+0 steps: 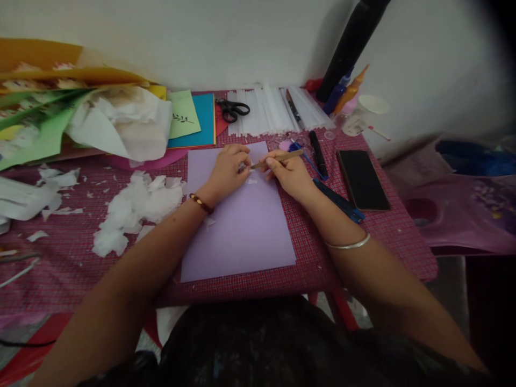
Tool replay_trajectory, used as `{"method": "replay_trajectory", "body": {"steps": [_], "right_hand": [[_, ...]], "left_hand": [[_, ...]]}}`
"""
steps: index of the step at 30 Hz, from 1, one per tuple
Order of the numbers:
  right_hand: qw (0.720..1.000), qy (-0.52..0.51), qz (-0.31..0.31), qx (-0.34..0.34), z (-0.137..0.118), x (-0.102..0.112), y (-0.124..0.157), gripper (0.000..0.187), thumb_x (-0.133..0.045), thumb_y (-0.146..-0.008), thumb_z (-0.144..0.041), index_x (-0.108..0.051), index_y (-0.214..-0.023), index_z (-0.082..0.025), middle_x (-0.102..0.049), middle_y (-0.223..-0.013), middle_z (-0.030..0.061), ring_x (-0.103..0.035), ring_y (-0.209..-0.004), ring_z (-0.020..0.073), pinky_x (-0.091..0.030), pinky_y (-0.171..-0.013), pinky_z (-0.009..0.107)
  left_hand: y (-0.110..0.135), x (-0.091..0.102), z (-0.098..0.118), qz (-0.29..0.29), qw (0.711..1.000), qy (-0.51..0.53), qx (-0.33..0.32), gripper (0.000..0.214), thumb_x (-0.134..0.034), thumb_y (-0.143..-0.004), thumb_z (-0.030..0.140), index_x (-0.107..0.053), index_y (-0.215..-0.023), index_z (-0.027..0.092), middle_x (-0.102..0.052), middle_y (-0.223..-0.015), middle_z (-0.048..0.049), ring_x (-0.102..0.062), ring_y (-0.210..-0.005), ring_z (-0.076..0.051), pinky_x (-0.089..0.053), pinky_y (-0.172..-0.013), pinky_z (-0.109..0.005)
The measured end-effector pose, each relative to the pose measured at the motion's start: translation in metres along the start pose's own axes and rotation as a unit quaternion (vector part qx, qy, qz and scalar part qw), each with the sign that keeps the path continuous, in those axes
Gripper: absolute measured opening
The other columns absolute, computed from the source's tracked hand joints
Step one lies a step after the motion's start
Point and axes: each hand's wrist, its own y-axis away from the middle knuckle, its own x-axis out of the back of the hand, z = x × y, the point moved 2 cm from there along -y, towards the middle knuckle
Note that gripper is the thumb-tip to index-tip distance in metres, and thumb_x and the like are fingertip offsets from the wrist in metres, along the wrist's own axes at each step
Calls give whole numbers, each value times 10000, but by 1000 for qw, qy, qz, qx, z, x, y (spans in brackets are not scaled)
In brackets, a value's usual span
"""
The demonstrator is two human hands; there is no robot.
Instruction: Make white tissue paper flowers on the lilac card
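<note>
A sheet of lilac paper [242, 226] lies on the table in front of me. My left hand [230, 167] rests on its upper part, fingers closed on a small white scrap [242, 167] that is mostly hidden. From the right, my right hand [288, 173] grips slim gold-coloured tweezers [289, 155], their pointed tip close to the left fingertips. Another white paper bit [252, 181] lies on the sheet just below the tip. Beside my left wrist is a pile of torn white tissue paper [139, 207].
Black scissors [233, 109], white sticks [258, 110], a black marker [318, 155], a phone [363, 179] and a paper cup [360, 115] surround the sheet. A blue tool [338, 200] lies by my right forearm. Wrapped paper bouquets [121, 121] fill the back left.
</note>
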Motion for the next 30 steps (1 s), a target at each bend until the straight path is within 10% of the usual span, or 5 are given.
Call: {"method": "replay_trajectory", "body": {"steps": [9, 14, 19, 24, 30], "right_hand": [[987, -63, 145, -22, -3, 15, -3, 291, -624, -893, -483, -633, -772, -219, -600, -598, -16, -621, -574, 129, -473, -516, 258], [985, -124, 105, -62, 0, 4, 0, 207, -593, -923, -307, -654, -756, -201, -649, -593, -2, -599, -505, 94, -452, -505, 263], [972, -163, 107, -134, 3, -3, 0, 245, -529, -915, -166, -677, -719, -163, -647, -542, 6, -573, -418, 75, -434, -485, 265], [973, -161, 116, -119, -1, -5, 4, 224, -535, -919, -189, -661, -737, -153, -646, -552, 7, -562, -415, 85, -450, -451, 214], [973, -138, 120, -139, -2, -7, 6, 228, -533, -925, -183, -650, -733, -152, -643, -547, 12, -547, -393, 88, -444, -447, 216]], "left_hand": [[2, 5, 1, 42, 995, 82, 35, 116, -539, -849, 179, -652, -877, 177, -688, -1146, -100, -596, -1127, -236, -434, -1026, -436], [22, 69, -22, 117, 929, 264, 232, 298, -342, -1006, 276, -517, -1234, 198, -683, -1064, -69, -656, -897, -150, -535, -796, -312], [74, 142, -33, 131, 933, 139, 306, 193, -434, -975, 214, -546, -1114, 140, -477, -634, 41, -426, -519, -42, -430, -592, -232], [136, 151, -16, 19, 965, 13, 261, 137, -580, -848, 288, -638, -818, 168, -578, -673, -4, -492, -565, -98, -405, -538, -244], [166, 139, -13, -71, 977, -167, 113, 250, -577, -819, 245, -684, -1032, 170, -684, -1094, -103, -601, -1067, -242, -468, -975, -415]]}}
